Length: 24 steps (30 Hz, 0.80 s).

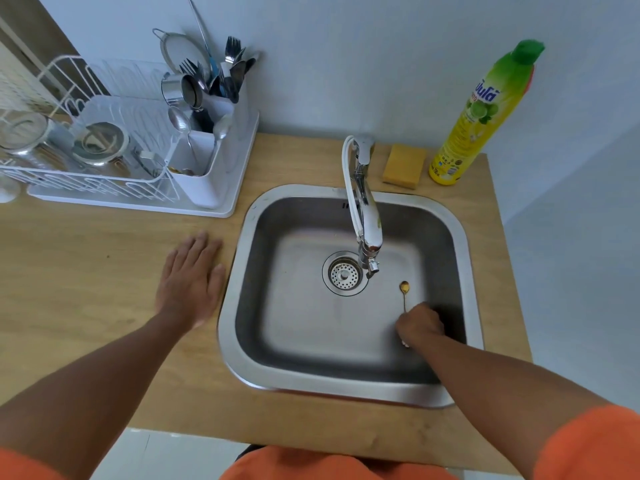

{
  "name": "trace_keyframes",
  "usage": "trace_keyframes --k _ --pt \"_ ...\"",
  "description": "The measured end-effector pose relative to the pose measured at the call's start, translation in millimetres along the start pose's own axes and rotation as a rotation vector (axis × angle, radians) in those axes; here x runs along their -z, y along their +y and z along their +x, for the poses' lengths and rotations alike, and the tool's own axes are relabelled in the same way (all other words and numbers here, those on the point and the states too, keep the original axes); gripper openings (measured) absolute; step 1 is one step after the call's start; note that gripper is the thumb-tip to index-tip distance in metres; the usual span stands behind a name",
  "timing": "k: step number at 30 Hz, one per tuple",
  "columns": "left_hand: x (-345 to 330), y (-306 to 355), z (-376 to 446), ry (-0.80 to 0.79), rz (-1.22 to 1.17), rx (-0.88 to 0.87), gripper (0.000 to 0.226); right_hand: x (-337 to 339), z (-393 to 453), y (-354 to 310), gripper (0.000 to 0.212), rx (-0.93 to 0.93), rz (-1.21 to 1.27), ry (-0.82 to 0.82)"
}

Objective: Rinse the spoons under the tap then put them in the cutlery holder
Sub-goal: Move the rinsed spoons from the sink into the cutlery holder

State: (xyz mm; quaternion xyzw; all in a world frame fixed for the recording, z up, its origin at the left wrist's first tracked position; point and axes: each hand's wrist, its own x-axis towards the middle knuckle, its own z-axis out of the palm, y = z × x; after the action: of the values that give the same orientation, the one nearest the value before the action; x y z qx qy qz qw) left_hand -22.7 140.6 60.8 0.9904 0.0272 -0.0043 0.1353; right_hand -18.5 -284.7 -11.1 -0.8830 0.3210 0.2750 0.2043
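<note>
Spoon (404, 294) handle hidden in right hand (420, 323), grip w/ fingers unclear.

Brushed steel sink (349, 389), glossy chrome tap (367, 216), matt wooden counter (86, 271).

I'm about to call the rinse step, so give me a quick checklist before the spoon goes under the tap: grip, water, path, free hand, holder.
1. Spoon held: ok. The right hand is curled round the handle of the gold spoon inside the sink.
2. Water running: not ok. No stream shows at the tap outlet.
3. Path to the tap: ok. Nothing lies between the spoon and the outlet.
4. Left hand: ok. It rests flat on the counter, free to work the tap.
5. Room in the cutlery holder: cannot tell. The back section is crowded; the front holds less.
</note>
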Motion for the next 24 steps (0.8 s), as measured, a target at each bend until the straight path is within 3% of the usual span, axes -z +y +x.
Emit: trace_keyframes --k 7,12,18,24 --pt "-7 -8 3 -0.033 0.062 0.009 0.07 -8 -9 -8 0.015 0.116 -0.145 -0.094" --pt "-8 -8 4 -0.054 0.088 0.023 0.072 -32 -41 -33 0.023 0.241 -0.203 -0.118" --pt "-7 -7 4 -0.073 0.092 0.026 0.073 -53 -100 -123 0.025 0.561 -0.111 -0.111" --pt "-10 -9 4 -0.066 0.086 0.024 0.072 -9 -150 -234 0.018 0.859 0.096 0.017"
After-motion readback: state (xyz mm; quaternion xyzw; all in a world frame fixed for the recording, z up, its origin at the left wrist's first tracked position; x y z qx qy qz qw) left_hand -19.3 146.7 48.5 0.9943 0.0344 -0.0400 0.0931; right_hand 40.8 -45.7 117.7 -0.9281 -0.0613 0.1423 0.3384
